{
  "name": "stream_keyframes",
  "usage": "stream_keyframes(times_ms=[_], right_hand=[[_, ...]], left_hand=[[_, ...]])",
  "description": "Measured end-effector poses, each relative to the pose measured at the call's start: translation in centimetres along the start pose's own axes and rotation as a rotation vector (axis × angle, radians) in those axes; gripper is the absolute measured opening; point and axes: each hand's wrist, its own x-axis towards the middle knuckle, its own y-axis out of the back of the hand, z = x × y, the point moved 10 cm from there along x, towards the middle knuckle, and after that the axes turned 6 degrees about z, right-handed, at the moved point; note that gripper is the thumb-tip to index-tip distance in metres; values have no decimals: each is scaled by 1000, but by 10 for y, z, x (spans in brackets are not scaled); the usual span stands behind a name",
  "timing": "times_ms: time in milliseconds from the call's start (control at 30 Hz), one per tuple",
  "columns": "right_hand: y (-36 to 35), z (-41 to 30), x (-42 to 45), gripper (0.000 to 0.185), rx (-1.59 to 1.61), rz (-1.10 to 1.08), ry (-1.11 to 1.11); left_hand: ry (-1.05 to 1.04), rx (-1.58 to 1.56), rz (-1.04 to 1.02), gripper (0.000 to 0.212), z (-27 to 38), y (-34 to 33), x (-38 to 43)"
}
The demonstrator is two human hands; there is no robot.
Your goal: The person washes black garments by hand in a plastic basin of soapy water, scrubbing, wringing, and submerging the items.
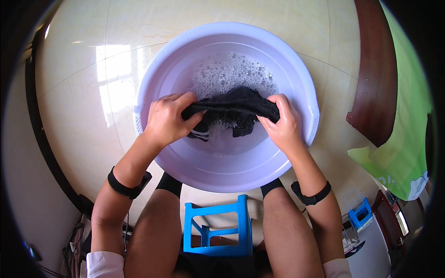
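Stretched between my two hands is the gathered elastic band of a wet black garment [240,102]. My left hand [170,116] pinches one end of the band between thumb and fingers, and my right hand [283,120] grips the other end. Below the band, the rest of the cloth hangs into the soapy water of a pale lilac plastic basin [222,173]. White stripes show on a piece of the cloth near my left thumb. Foam [233,71] with bubbles covers the water's far side. How far the garment reaches underwater is hidden.
The basin stands on glossy cream floor tiles [76,83]. A blue plastic stool [217,226] is between my legs. To the right are dark red wooden furniture [373,76] and a green cloth [410,139] bearing writing. Cables and clutter [74,239] lie at lower left.
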Motion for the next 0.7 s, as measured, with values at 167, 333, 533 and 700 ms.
stream_keyframes(times_ms=[167,333,533,700], right_hand=[[-16,2,-2,38,-425,-140,38],[-26,3,-8,32,-452,-222,93],[-29,19,-11,33,-242,-244,-96],[-18,18,-10,35,-40,-34,-33]], left_hand=[[177,68,-60,24,-17,-4,-3],[214,22,-58,23,-21,-4,-2],[205,18,-32,23,-23,1,-1],[210,34,-28,25,-27,0,-2]])
